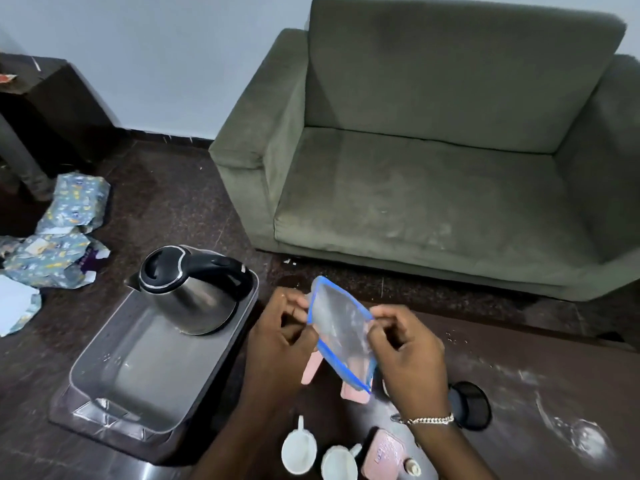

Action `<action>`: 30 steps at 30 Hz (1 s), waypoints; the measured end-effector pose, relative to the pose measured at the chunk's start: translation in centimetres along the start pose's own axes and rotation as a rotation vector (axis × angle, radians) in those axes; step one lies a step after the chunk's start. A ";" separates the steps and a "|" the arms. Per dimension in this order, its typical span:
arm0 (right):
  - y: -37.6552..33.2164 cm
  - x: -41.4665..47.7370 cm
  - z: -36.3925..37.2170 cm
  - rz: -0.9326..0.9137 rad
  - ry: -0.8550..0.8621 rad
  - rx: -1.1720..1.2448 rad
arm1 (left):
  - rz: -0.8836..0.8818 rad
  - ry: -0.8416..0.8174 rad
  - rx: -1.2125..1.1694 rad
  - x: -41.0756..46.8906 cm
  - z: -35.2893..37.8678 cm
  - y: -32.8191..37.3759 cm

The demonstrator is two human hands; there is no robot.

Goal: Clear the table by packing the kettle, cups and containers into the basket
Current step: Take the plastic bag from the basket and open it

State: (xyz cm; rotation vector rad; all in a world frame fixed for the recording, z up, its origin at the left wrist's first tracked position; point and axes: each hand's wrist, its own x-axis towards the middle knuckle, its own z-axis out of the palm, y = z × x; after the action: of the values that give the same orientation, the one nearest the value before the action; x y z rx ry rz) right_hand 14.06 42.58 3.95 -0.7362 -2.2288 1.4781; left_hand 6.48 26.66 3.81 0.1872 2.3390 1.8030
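Both hands hold a clear lid with a blue rim tilted above the dark table. My left hand pinches its left edge and my right hand grips its right edge. Under the lid a pink container shows in part. A steel kettle with a black lid and handle stands in the far end of the grey basket to the left. Two white cups sit at the near table edge beside a pink container lid.
A black round base lies on the table right of my right wrist, with white powder smears further right. A green sofa stands behind the table. Crumpled wrapping paper lies on the floor at left, near a dark cabinet.
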 end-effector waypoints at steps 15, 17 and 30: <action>-3.3 1.6 -4.7 0.176 -0.350 -0.360 | 0.385 -0.323 0.312 -1.9 7.0 4.2; -2.6 2.2 -4.8 0.247 -0.371 -0.315 | 0.422 -0.365 0.305 -2.4 7.3 4.7; -0.6 4.4 -3.7 -0.044 -0.518 -0.752 | 0.310 -0.354 0.431 -2.8 7.3 5.1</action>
State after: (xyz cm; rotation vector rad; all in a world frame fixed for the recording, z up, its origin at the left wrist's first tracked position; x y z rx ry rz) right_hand 12.49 47.76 5.95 -0.5192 -3.2311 0.8313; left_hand 10.76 34.26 7.10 0.8910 2.4886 1.2057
